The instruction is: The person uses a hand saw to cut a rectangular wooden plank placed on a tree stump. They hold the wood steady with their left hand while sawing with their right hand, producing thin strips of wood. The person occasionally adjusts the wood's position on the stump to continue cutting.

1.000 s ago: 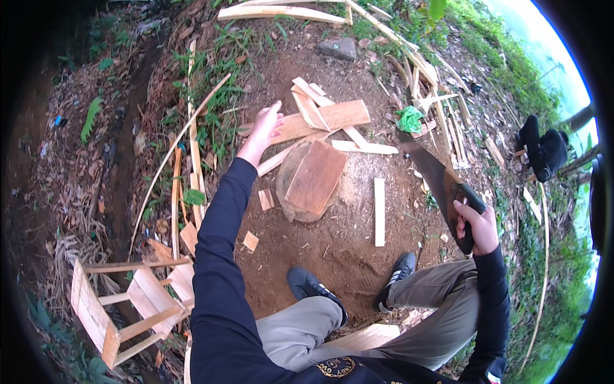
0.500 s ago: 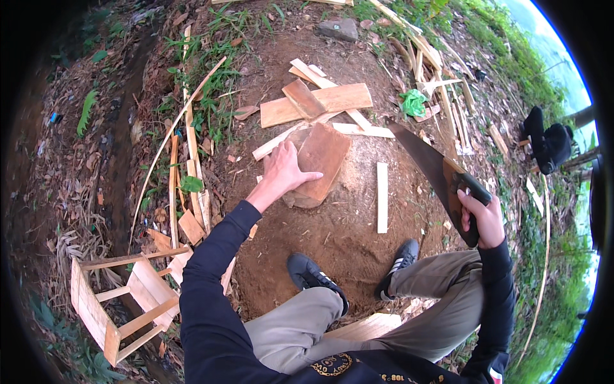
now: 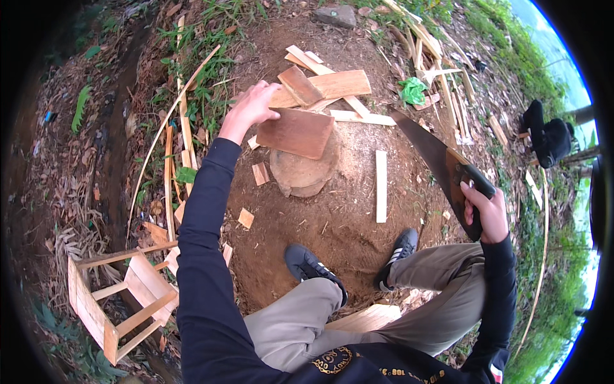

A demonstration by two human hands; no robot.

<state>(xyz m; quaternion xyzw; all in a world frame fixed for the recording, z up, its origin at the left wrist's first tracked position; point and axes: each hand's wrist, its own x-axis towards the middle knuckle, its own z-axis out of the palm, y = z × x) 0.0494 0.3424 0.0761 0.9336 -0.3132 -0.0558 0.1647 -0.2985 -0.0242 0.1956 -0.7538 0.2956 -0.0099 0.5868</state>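
The brown board [image 3: 297,131] lies over the upper part of a round stump [image 3: 304,176] and pokes out past it at nine o'clock. I can't tell if it sits flat or tips up a little. Its long way runs almost side to side, from just above nine to just below three.

The left hand [image 3: 252,107] is the near one. It is at the board's corner at ten o'clock, with the thumb touching the wood. From these fingers, the board is toward four o'clock. I can't tell if they pinch it or only press on it.

The right hand [image 3: 487,214] is well apart, toward four o'clock from the board. Its fingers are wrapped tight around the handle of a saw [image 3: 427,146]. The blade points to eleven, and its tip is near the pale wood but not near the board.

Past the board, at twelve, flat planks [image 3: 339,83] lie crossed in a heap. A pale strip [image 3: 381,185] lies at three from the stump. Two small blocks lie near it toward eight.

The ground [image 3: 358,233] is brown dirt with sawdust. Farther out, a green bag [image 3: 412,91] is at two, and a wooden frame [image 3: 96,313] leans at eight. Two shoes [image 3: 308,262] are at six.
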